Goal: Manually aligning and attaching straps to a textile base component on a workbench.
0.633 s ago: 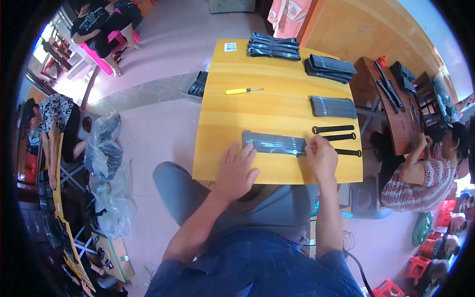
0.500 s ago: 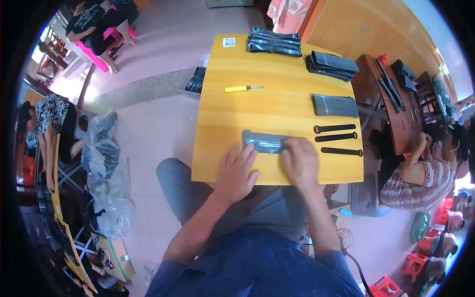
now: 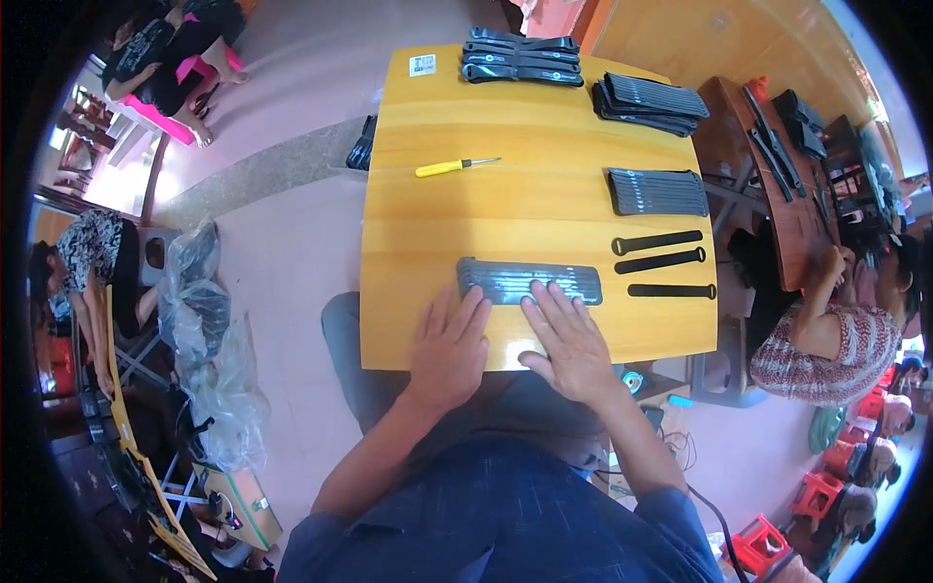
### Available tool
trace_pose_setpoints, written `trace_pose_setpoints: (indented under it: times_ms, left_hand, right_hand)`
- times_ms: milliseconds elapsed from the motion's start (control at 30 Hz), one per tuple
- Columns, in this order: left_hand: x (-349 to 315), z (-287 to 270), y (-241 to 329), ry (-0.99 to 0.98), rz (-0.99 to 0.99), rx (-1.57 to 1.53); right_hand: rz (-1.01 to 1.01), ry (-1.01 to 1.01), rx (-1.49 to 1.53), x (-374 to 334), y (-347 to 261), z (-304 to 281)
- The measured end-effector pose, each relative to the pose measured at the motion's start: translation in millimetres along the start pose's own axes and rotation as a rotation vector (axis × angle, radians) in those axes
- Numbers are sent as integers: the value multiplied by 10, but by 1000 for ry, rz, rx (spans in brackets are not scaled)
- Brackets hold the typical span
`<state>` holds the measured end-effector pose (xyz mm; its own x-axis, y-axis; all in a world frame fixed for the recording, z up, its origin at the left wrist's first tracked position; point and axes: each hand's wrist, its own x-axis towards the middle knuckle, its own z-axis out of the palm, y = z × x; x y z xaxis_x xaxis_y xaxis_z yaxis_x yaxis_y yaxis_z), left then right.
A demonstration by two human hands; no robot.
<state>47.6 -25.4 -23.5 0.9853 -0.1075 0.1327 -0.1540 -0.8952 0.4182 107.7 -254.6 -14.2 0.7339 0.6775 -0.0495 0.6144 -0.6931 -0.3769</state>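
Note:
A flat row of black straps (image 3: 505, 275) lies near the front edge of the yellow wooden table (image 3: 525, 209). My left hand (image 3: 452, 345) is open, its fingertips at the near left edge of the row. My right hand (image 3: 569, 340) lies flat with fingers spread, the fingertips touching the middle and right of the row. Neither hand grips anything. To the right, three single black straps (image 3: 659, 260), each with a loop at one end, lie side by side. Beyond them sits another neat row of black straps (image 3: 659, 192).
A screwdriver (image 3: 442, 168) with a yellow handle lies at the left. Stacked strap bundles (image 3: 522, 56) and a further strap pile (image 3: 649, 102) stand along the far side. Clear plastic bags (image 3: 199, 301) are on the floor. A person (image 3: 826, 335) sits at a brown table on the right.
My right hand has gone from a blurred, curled pose at the row's right end to lying flat and spread. My left hand has shifted slightly left. The whole view has shifted a little.

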Motion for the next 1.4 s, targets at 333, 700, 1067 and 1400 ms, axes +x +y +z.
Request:
trace_pose_setpoints:
  times_ms: [333,700,1067,1400]
  left_hand:
    - [27,-12,15,59,49,62]
    - [199,374,564,-39,205,-108]
    - [10,-29,-64,-150,17,56]
    - [-89,-28,-209,-95,-43,101]
  right_hand:
    - [141,120,-23,-233,210,0]
    - [118,133,-3,-236,263,60]
    - [109,136,24,-249,285,15]
    - [174,372,22,-418,403,-24]
